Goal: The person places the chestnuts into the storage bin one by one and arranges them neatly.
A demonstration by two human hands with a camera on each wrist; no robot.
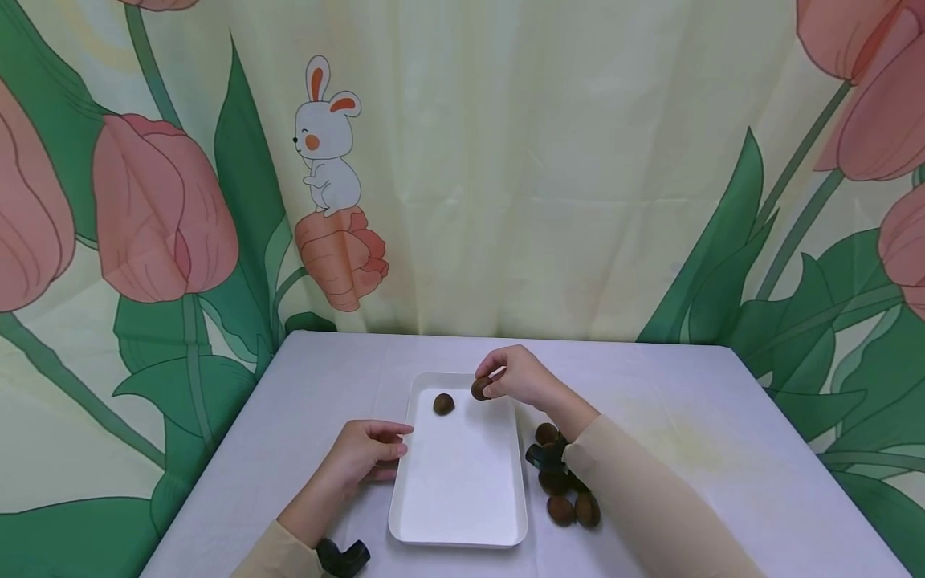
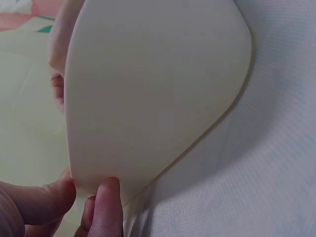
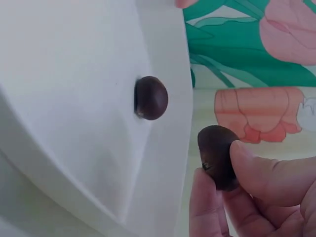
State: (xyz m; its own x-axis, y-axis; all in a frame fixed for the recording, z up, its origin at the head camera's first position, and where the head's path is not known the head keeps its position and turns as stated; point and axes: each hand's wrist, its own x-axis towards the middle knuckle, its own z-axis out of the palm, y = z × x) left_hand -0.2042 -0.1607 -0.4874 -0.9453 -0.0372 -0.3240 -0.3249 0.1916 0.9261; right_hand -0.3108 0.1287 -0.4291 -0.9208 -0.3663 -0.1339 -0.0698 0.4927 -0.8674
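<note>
In the head view, my right hand pinches a brown chestnut between thumb and fingertips over the tray's far right corner. The right wrist view shows this held chestnut up close, beyond the tray's rim. Another chestnut lies inside the white rectangular tray, near its far end. My left hand is at the tray's left edge, its fingertips touching the rim. From the left wrist, a thumb and fingers show against the tray's outer side.
Several chestnuts are heaped on the white-covered table, right of the tray and partly hidden by the right sleeve. A black wrist device shows near the left sleeve. Behind the table hangs a curtain printed with tulips and a rabbit.
</note>
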